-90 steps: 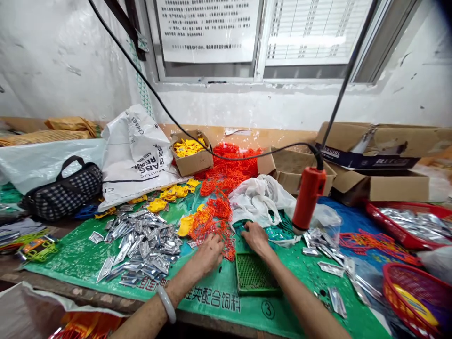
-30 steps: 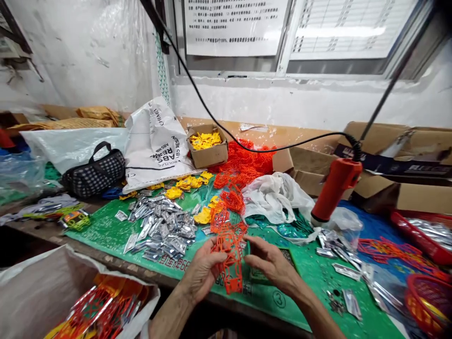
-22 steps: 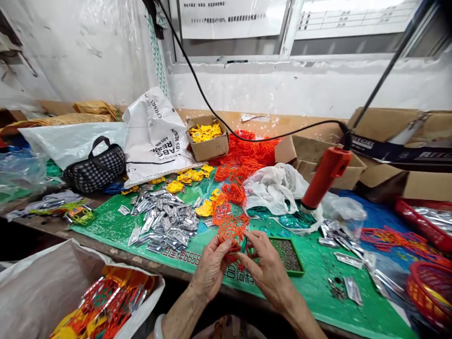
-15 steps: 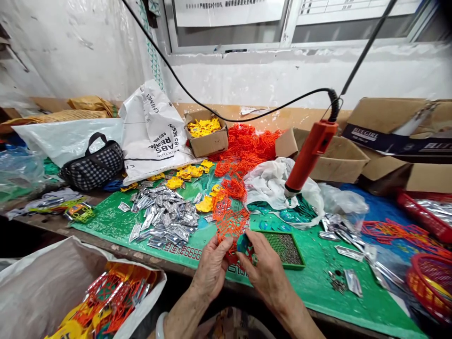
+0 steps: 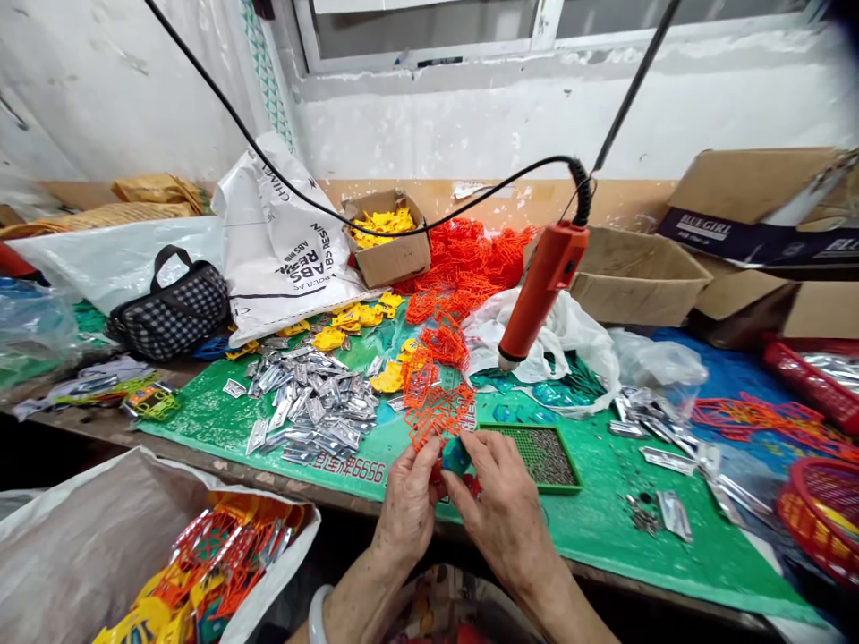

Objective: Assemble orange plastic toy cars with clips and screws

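Observation:
My left hand (image 5: 408,501) and my right hand (image 5: 500,487) meet at the table's front edge. Between them is a small teal plastic piece (image 5: 456,454), pinched by the right fingers, with red-orange plastic beside it at the left fingertips. The fingers partly cover both pieces, so how they join is hidden. Just beyond the hands lie orange plastic lattice parts (image 5: 439,407), trailing back to a larger heap. A green tray (image 5: 574,487) of small dark metal bits sits right of the right hand. Above hangs a red electric screwdriver (image 5: 543,291), its tip over a white plastic bag (image 5: 570,326).
Left on the green mat (image 5: 201,416) are silver packets (image 5: 315,407) and yellow parts (image 5: 328,338). An open sack (image 5: 154,483) of assembled pieces stands front left. A black cable (image 5: 268,161) crosses overhead. Cardboard boxes (image 5: 637,295) and a red basket (image 5: 819,528) occupy the right.
The teal piece has turned so that more of its face shows between my fingers. My hands stay close together. The hanging screwdriver appears further left and the whole view has shifted slightly.

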Available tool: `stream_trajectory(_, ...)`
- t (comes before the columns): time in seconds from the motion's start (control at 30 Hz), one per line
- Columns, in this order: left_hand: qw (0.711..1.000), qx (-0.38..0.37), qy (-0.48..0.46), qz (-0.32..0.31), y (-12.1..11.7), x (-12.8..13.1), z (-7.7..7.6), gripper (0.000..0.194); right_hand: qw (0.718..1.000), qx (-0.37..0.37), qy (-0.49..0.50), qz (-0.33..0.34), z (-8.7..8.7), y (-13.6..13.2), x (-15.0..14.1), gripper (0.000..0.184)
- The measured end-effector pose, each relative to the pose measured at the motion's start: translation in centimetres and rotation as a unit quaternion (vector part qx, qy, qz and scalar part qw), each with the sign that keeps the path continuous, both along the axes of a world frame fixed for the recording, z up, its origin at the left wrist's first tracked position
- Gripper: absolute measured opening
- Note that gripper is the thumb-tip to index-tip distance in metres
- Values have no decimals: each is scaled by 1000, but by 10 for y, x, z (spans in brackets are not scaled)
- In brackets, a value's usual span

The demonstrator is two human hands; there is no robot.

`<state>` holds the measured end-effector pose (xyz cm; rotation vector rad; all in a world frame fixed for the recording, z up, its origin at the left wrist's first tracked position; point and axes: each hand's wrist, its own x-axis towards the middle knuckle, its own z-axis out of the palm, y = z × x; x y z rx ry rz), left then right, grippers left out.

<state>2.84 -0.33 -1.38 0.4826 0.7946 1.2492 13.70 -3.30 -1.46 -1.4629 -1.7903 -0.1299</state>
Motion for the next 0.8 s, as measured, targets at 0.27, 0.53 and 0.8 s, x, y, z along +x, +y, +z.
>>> stream_trajectory(0.27, 1000, -1, -17, 3, -4, 4, 0, 28, 1000, -16, 17, -4, 1, 1, -1, 34)
stream_trajectory(0.53, 997, -21, -71, -12, -4, 5, 1, 27, 997, -36, 65, 8, 2, 5, 2, 35)
stream_trajectory(0.8, 997, -29, -62, -37, -4, 0, -2, 36, 997, -22, 69, 19, -3, 2, 3, 33)
